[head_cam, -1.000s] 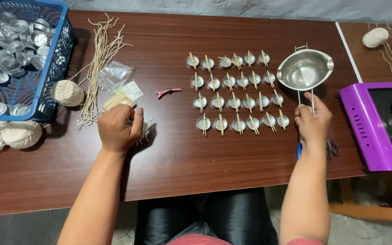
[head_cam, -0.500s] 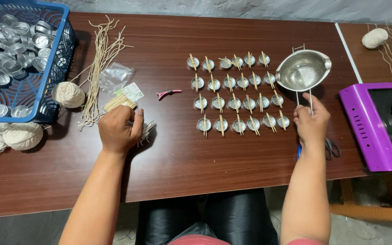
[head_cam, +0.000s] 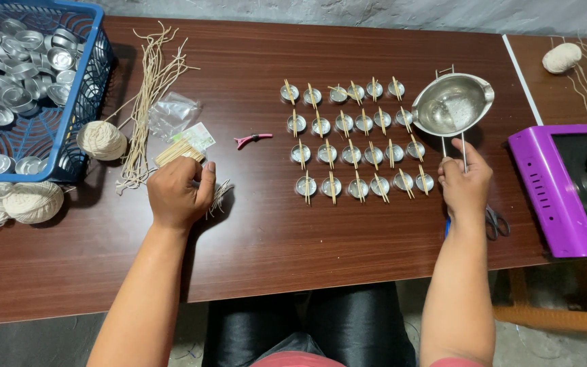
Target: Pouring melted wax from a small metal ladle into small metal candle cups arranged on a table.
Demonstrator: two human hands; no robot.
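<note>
My right hand (head_cam: 465, 187) grips the wire handle of a small steel pouring pot (head_cam: 452, 104), held over the right end of a grid of several small metal cups (head_cam: 354, 139), each with thin wooden sticks laid across its rim. My left hand (head_cam: 177, 192) rests fist-like on the brown table (head_cam: 253, 231), closed over a bundle of thin wooden sticks (head_cam: 176, 151) and some cut wick pieces. Under my right wrist, scissors (head_cam: 495, 222) lie on the table.
A blue basket (head_cam: 76, 129) full of empty metal cups stands at the far left, with balls of cream string (head_cam: 102, 139) beside it. Cut wick lengths (head_cam: 147, 102), a clear bag (head_cam: 174, 115) and a pink clip (head_cam: 253, 139) lie mid-table. A purple stove (head_cam: 565, 190) sits right.
The pot has tilted and shifted slightly left over the cups. My left hand has stayed in place.
</note>
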